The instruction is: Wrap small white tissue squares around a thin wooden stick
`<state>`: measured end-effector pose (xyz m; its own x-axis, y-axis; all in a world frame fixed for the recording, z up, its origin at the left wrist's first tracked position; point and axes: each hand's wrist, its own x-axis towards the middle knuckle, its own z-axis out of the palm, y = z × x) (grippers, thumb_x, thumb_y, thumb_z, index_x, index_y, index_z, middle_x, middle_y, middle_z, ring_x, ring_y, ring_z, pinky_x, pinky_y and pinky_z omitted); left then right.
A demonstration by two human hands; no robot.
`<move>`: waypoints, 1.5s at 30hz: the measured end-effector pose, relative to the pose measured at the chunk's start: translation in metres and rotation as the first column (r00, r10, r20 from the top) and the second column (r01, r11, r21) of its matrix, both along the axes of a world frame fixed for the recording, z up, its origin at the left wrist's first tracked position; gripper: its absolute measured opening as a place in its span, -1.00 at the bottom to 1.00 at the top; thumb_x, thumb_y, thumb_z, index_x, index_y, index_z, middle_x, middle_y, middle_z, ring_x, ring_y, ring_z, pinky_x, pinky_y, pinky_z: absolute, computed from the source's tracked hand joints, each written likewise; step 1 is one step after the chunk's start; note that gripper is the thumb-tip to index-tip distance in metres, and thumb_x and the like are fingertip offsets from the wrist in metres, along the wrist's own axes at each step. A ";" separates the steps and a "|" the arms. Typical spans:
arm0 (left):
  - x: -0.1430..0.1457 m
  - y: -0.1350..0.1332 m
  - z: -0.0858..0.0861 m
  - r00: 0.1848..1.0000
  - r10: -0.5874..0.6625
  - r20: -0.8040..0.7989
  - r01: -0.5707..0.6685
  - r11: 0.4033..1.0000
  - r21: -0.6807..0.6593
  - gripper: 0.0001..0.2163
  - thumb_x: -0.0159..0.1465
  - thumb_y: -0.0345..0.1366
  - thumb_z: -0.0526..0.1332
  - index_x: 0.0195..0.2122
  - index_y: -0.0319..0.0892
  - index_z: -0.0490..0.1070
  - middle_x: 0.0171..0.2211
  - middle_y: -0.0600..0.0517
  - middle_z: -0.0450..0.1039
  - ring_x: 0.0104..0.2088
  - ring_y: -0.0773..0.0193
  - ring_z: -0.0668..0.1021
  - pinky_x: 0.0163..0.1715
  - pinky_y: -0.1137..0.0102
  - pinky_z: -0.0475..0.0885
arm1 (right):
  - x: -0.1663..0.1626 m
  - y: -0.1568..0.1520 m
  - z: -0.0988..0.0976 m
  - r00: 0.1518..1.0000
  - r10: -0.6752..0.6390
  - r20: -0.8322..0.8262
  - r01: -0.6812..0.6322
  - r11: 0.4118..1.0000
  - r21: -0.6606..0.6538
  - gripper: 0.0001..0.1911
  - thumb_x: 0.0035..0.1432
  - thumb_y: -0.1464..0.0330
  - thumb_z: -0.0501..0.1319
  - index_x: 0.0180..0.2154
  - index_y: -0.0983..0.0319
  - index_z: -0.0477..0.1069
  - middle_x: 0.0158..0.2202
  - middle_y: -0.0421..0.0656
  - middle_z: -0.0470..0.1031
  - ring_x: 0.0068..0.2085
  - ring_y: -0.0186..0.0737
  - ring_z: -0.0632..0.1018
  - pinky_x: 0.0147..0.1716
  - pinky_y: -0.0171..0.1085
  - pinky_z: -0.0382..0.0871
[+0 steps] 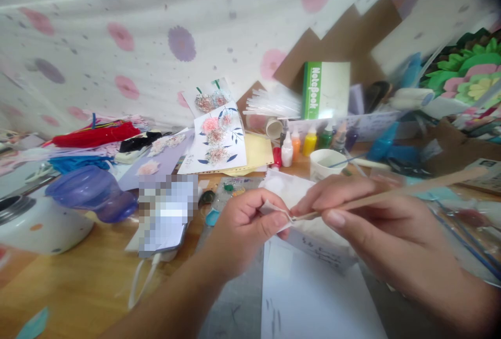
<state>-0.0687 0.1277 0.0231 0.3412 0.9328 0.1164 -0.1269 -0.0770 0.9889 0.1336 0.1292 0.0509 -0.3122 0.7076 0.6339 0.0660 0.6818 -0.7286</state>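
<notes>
My left hand (245,224) pinches a small folded piece of white paper (282,213) between thumb and fingers, just above the desk. My right hand (376,227) is closed round a long thin wooden stick (395,193), gripped near its lower end. The stick's tip meets the paper strip at the pinch. The stick's other end points up and to the right. Below both hands lies a white sheet (313,297) on a grey mat. A crumpled white tissue (287,185) lies just behind the hands.
A white cup (327,162) and a row of small paint bottles (309,142) stand behind the hands. Flower cards (217,141), a green notebook box (324,89), a purple plastic lid (92,193), a white pot (35,224) and a phone (166,214) crowd the wooden desk (78,276).
</notes>
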 end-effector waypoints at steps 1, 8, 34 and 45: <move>0.000 0.000 0.000 1.000 0.002 0.000 -0.002 1.000 -0.004 -0.84 0.21 -0.18 0.35 -0.41 -0.15 0.50 -0.53 0.14 0.49 -0.46 0.39 0.47 -0.39 0.47 0.34 | 0.000 0.000 0.000 1.000 0.002 0.004 -0.002 1.000 0.001 -0.86 0.27 0.37 0.22 -0.24 0.11 0.57 -0.33 -0.18 0.65 -0.25 -0.27 0.66 -0.31 -0.42 0.60; 0.001 0.000 0.000 0.999 0.039 -0.020 -0.039 0.999 -0.022 -0.85 0.19 -0.21 0.36 -0.40 -0.16 0.48 -0.55 0.13 0.49 -0.49 0.39 0.48 -0.43 0.48 0.32 | -0.001 0.000 0.002 0.998 -0.019 0.057 0.016 0.999 0.043 -0.88 0.26 0.39 0.23 -0.26 0.10 0.55 -0.34 -0.18 0.64 -0.28 -0.24 0.66 -0.30 -0.36 0.61; 0.001 -0.004 -0.002 0.875 0.482 -0.031 -0.451 0.838 0.308 -0.85 0.25 -0.30 0.26 -0.45 -0.12 0.34 -0.53 0.15 0.23 -0.48 0.35 0.27 -0.44 0.41 0.21 | -0.003 0.001 0.001 0.990 -0.128 0.060 0.120 0.984 0.130 -0.80 0.19 0.54 0.22 -0.29 0.17 0.58 -0.37 -0.15 0.63 -0.28 -0.24 0.65 -0.34 -0.37 0.57; 0.011 -0.006 0.011 0.952 0.202 -0.231 -0.197 0.979 0.046 -0.81 0.16 -0.28 0.20 -0.58 -0.15 0.29 -0.64 0.11 0.33 -0.57 0.34 0.34 -0.54 0.42 0.22 | -0.009 0.000 -0.003 0.992 -0.097 0.084 0.084 0.985 0.152 -0.81 0.18 0.53 0.22 -0.26 0.15 0.54 -0.35 -0.16 0.63 -0.30 -0.22 0.65 -0.32 -0.32 0.58</move>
